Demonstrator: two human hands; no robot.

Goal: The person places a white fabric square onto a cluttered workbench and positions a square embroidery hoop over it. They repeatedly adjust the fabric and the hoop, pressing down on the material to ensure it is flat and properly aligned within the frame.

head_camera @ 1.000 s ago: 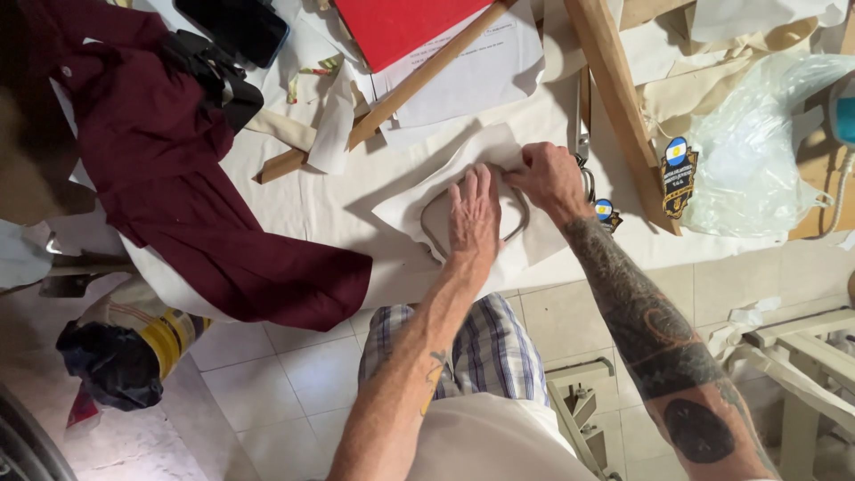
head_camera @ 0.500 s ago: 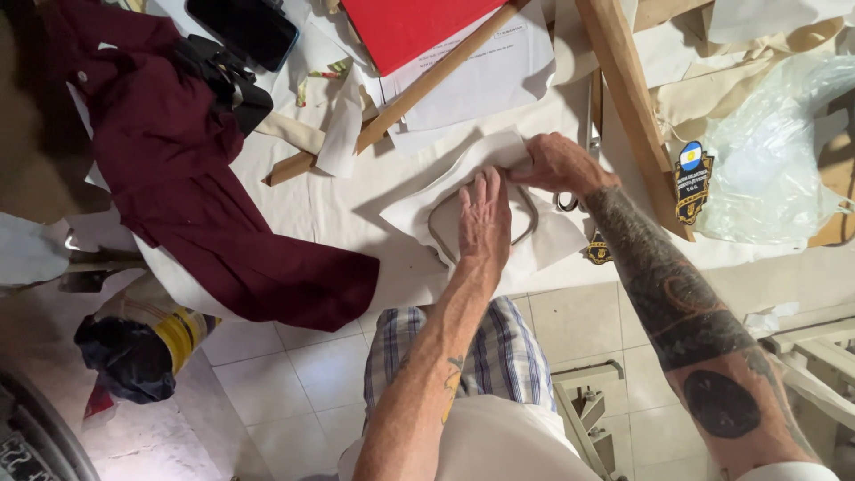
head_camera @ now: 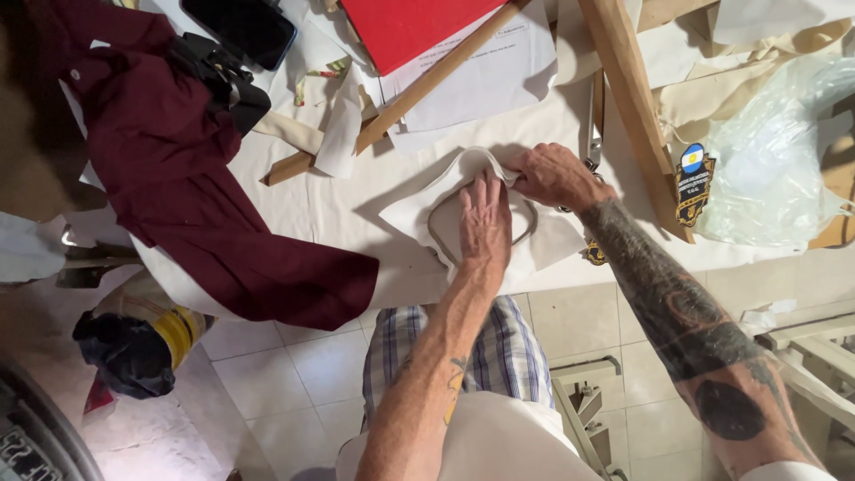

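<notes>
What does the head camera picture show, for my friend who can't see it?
Two bare hands work a piece of white cloth on a cluttered table: the left hand presses flat on a curved template over the cloth, while the right hand folds the cloth's edge. A dark red garment lies to the left and a red folder above.

Bright, even daylight on the desk (head_camera: 338, 205); soft shadows under the wooden stick (head_camera: 401, 93) & left of the white cloth. Floor below the desk dimmer. Mild glare on the plastic bag (head_camera: 784, 151) at right. Wide-angle bend at edges; bottom-left corner dark, blurry.
</notes>
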